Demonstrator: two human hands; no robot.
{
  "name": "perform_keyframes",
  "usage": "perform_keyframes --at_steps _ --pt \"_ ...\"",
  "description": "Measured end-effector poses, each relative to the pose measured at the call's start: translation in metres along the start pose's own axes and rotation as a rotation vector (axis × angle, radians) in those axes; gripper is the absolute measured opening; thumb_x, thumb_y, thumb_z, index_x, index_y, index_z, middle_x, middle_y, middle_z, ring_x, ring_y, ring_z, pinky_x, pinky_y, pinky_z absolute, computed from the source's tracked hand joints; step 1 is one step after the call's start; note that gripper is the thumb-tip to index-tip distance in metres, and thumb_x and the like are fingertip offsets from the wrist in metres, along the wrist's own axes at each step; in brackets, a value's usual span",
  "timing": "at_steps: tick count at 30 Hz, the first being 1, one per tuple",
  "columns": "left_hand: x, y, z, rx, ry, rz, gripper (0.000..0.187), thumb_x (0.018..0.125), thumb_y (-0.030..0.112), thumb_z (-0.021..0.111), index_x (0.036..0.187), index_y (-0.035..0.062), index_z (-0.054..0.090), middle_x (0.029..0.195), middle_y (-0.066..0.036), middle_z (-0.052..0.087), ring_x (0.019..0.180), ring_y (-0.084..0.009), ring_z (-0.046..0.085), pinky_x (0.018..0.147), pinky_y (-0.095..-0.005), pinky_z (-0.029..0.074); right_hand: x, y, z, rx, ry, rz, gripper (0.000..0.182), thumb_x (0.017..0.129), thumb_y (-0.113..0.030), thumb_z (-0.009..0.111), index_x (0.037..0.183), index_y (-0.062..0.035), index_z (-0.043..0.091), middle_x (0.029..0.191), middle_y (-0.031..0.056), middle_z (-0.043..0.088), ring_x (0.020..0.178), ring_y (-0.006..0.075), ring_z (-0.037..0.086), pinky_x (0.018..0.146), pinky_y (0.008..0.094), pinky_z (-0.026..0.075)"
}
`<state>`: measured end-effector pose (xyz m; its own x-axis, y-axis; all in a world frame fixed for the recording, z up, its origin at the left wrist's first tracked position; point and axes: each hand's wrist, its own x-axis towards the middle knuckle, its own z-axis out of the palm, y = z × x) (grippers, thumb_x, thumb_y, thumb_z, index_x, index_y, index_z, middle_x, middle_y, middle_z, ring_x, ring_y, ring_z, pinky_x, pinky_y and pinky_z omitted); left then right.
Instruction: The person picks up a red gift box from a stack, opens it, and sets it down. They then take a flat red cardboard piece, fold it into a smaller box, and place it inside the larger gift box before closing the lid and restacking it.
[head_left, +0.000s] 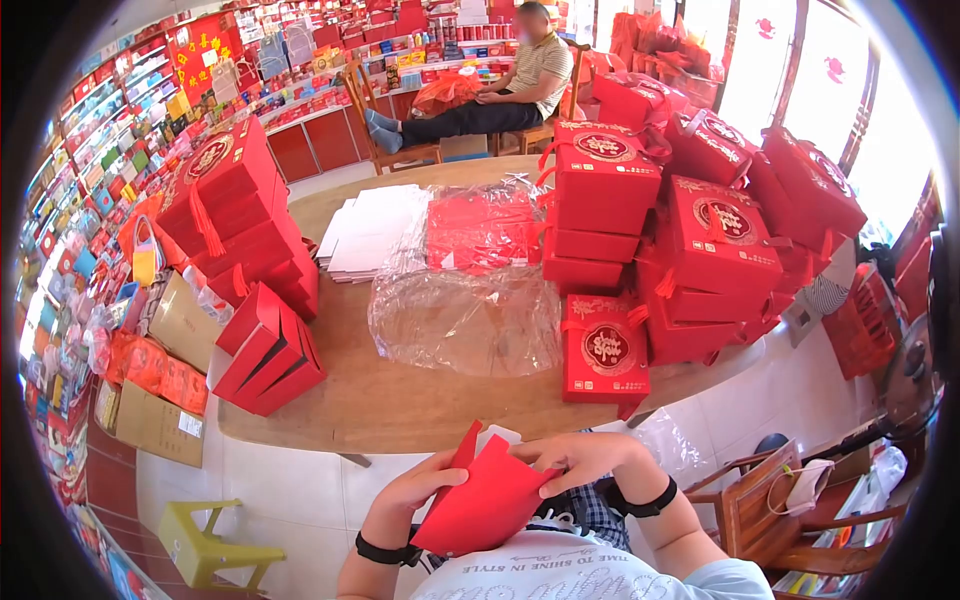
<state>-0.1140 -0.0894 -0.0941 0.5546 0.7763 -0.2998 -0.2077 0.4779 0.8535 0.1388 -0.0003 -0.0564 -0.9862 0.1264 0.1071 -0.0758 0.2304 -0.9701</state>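
Observation:
Close to my body I hold a red cardboard box [485, 495], partly folded, with a white inner flap showing at its top. My left hand [425, 482] grips its left side, thumb over the red face. On the right side my right hand [585, 458] is closed on the edge near the white flap. Beyond my hands, a wooden table [400, 420] carries a clear plastic bag [465, 325], flat red card sheets [482, 228] in plastic and a stack of white sheets [368, 232].
Stacked red boxes [240, 215] and open red boxes [268, 350] stand at the table's left. Tasselled red gift boxes [605, 350] pile up on the right. A green stool [205, 545] is at lower left, a wooden chair [750, 510] at lower right. A person [535, 75] sits beyond the table.

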Motion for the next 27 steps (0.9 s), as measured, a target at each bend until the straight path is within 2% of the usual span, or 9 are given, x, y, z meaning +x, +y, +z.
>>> perform_keyframes --at_steps 5,7,8,10,11,14,20,23,27 --pt "-0.001 0.014 0.003 -0.068 0.200 -0.001 0.058 0.075 0.021 0.069 0.121 -0.0046 0.045 0.108 -0.011 0.058 0.099 -0.0163 0.055 0.087 -0.0276 0.042 -0.004 -0.029 -0.009 0.006 0.055 0.290 0.023 0.080 -0.018 0.063 0.095 -0.0002 0.064 0.135 0.0189 0.039 0.121 0.0321 0.041 0.096 0.0371 0.034" --pt "-0.008 0.029 0.012 0.001 0.423 0.137 0.052 0.072 0.011 0.070 0.117 -0.0039 0.049 0.104 -0.011 0.060 0.094 -0.0163 0.058 0.084 -0.0281 0.045 -0.009 -0.031 -0.006 -0.379 0.493 0.192 0.040 0.079 -0.021 0.064 0.113 -0.0010 0.056 0.135 0.0177 0.038 0.124 0.0307 0.038 0.099 0.0373 0.033" --pt "-0.009 0.030 0.008 0.003 0.422 0.142 0.052 0.072 0.011 0.070 0.117 -0.0039 0.049 0.104 -0.011 0.060 0.094 -0.0163 0.058 0.084 -0.0281 0.045 -0.009 -0.029 -0.003 -0.384 0.493 0.190 0.040 0.079 -0.021 0.064 0.113 -0.0010 0.056 0.135 0.0177 0.038 0.124 0.0307 0.038 0.099 0.0373 0.033" --pt "-0.011 0.029 -0.003 0.075 0.562 0.361 0.044 0.072 0.008 0.070 0.110 -0.0037 0.053 0.100 -0.010 0.061 0.089 -0.0155 0.059 0.080 -0.0282 0.048 -0.010 -0.018 0.011 -0.451 1.037 0.082 0.065 0.077 -0.020 0.067 0.131 -0.0013 0.037 0.137 0.0161 0.034 0.126 0.0272 0.035 0.101 0.0368 0.032" --pt "-0.010 0.033 0.001 0.046 0.591 0.437 0.037 0.071 0.005 0.069 0.104 -0.0037 0.056 0.095 -0.009 0.063 0.085 -0.0151 0.061 0.076 -0.0279 0.049 -0.014 0.020 0.014 -0.101 0.943 -0.028 0.082 0.074 -0.016 0.071 0.138 -0.0025 0.021 0.138 0.0148 0.032 0.128 0.0245 0.033 0.102 0.0370 0.032" --pt "-0.004 0.038 0.013 0.072 0.692 0.464 0.035 0.071 0.003 0.069 0.103 -0.0034 0.057 0.094 -0.009 0.063 0.084 -0.0147 0.061 0.076 -0.0277 0.049 -0.004 0.035 0.032 0.410 0.789 0.063 0.084 0.072 -0.010 0.072 0.138 -0.0031 0.021 0.137 0.0133 0.033 0.129 0.0227 0.031 0.101 0.0375 0.033" --pt "0.001 0.026 0.011 -0.016 0.701 0.523 0.034 0.070 0.000 0.069 0.102 -0.0030 0.057 0.093 -0.009 0.064 0.082 -0.0141 0.061 0.073 -0.0275 0.050 -0.010 0.058 0.017 0.400 0.748 -0.034 0.080 0.075 -0.010 0.070 0.137 -0.0019 0.021 0.130 0.0114 0.041 0.117 0.0180 0.042 0.095 0.0339 0.038" --pt "0.000 0.024 0.012 0.009 0.751 0.546 0.035 0.070 0.000 0.069 0.102 -0.0029 0.057 0.093 -0.009 0.063 0.082 -0.0138 0.061 0.073 -0.0273 0.050 -0.009 0.053 0.025 0.558 0.717 -0.063 0.066 0.077 -0.010 0.067 0.132 -0.0003 0.032 0.120 0.0092 0.050 0.107 0.0143 0.049 0.088 0.0299 0.043" --pt "-0.009 0.023 0.005 0.127 0.790 0.553 0.036 0.070 0.002 0.070 0.103 -0.0026 0.057 0.094 -0.008 0.063 0.084 -0.0136 0.060 0.075 -0.0275 0.049 -0.012 0.053 0.027 0.440 0.957 0.213 0.037 0.079 -0.008 0.064 0.112 0.0022 0.053 0.101 0.0045 0.060 0.090 0.0111 0.057 0.077 0.0259 0.047"
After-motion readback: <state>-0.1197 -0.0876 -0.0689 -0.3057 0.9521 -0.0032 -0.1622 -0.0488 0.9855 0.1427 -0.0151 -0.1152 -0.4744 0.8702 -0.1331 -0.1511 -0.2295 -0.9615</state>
